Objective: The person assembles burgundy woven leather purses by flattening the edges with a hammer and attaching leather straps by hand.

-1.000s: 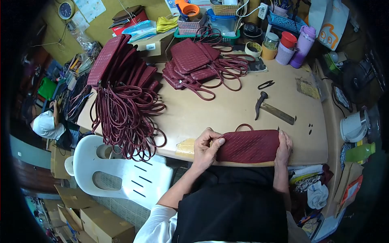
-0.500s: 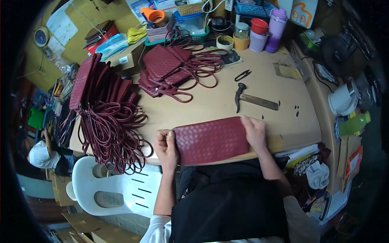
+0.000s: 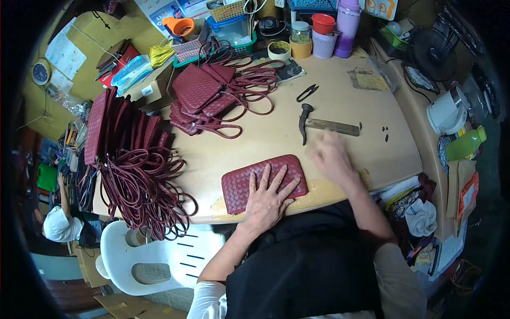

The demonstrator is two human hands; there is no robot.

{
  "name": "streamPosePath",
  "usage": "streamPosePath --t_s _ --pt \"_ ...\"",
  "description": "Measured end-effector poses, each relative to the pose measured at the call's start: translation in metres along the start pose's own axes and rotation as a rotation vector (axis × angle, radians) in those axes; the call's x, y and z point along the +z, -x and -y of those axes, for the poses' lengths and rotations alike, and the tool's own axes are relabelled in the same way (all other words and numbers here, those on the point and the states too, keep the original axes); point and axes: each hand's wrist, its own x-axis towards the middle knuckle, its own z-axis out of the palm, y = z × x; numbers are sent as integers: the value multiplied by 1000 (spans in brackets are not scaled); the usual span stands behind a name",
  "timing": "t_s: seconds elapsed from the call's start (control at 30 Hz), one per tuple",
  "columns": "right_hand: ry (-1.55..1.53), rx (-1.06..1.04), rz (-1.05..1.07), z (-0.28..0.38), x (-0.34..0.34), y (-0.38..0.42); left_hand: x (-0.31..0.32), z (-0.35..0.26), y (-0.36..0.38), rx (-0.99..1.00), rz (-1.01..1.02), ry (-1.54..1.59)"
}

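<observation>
A dark red woven-pattern pouch (image 3: 239, 189) lies flat at the table's near edge. My left hand (image 3: 267, 199) rests on it with fingers spread. My right hand (image 3: 332, 154) is raised over the table, right of the pouch and just below the hammer's wooden handle (image 3: 340, 127); motion smears its fingers. The hammer's dark metal head (image 3: 304, 123) points left. Small black thread snips (image 3: 307, 93) lie beyond it.
A row of similar pouches with looped straps (image 3: 143, 165) stands at the left, and a pile of pouches (image 3: 199, 93) lies behind. Tape roll (image 3: 279, 50), cups and a purple bottle (image 3: 347, 29) line the back. A white chair (image 3: 130, 260) is at left; another person (image 3: 62, 223) sits beyond.
The pouch went from being held up between both hands to lying flat on the table. My left hand now presses on it; my right hand has let go and moved up toward the hammer.
</observation>
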Motion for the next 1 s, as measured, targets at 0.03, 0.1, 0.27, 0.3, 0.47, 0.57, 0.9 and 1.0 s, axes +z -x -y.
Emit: streamPosePath --t_s 0.03,0.1,0.27,0.3,0.47,0.57,0.9,1.0 --pt "121 41 -89 -5 -4 -12 2 -2 -1 -28 9 -19" --pt "234 55 -183 -29 5 -37 4 -5 -2 -38 -9 -40" --pt "109 140 29 -53 28 -59 9 -3 -6 -143 -104 35" --pt "107 144 28 -46 21 -57 9 1 -7 -140 -101 33" --pt "-1111 600 221 -19 -14 -14 -30 31 -4 -248 -219 657" --pt "-1049 536 299 -34 -15 0 12 100 47 -713 -789 387" --pt "-1155 757 144 -39 -10 -2 -121 83 178 -586 -847 810" --pt "-1087 702 154 -43 -3 1 -111 4 47 -259 -331 560"
